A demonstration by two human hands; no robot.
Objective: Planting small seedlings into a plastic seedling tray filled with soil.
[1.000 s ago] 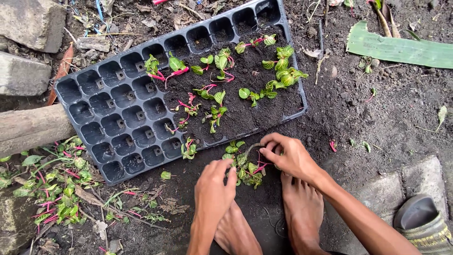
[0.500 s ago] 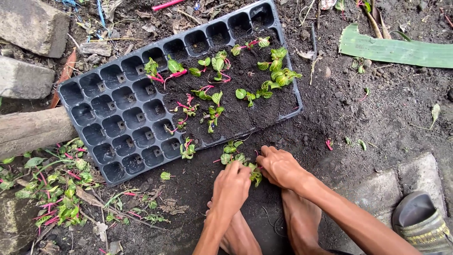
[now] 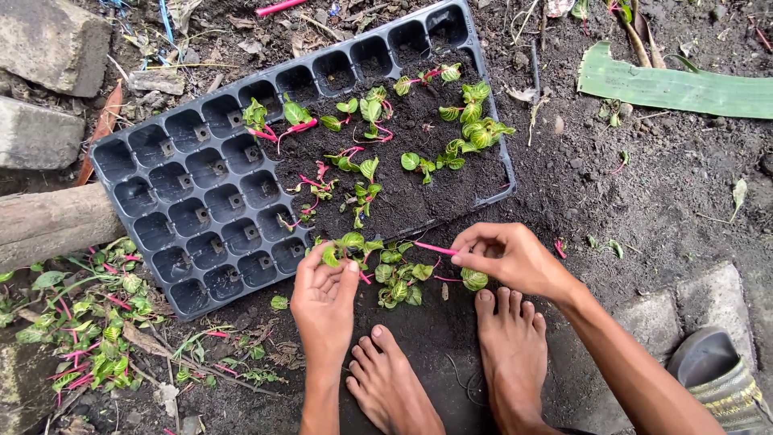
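Dark soil: left hand (image 3: pixel 324 294) and right hand (image 3: pixel 509 259) each pinch pink-stemmed green cuttings (image 3: pixel 396 270).

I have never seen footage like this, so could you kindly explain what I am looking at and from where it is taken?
The single view comes from a camera worn on a person's head, looking down at their own bare hands and feet on dark soil. The left hand touches a green-and-pink cutting from the small pile of cuttings. The right hand pinches a pink stem between its fingertips. Above lies a black seedling tray, partly filled with soil and planted cuttings. A log and stones lie left, a sandal right.
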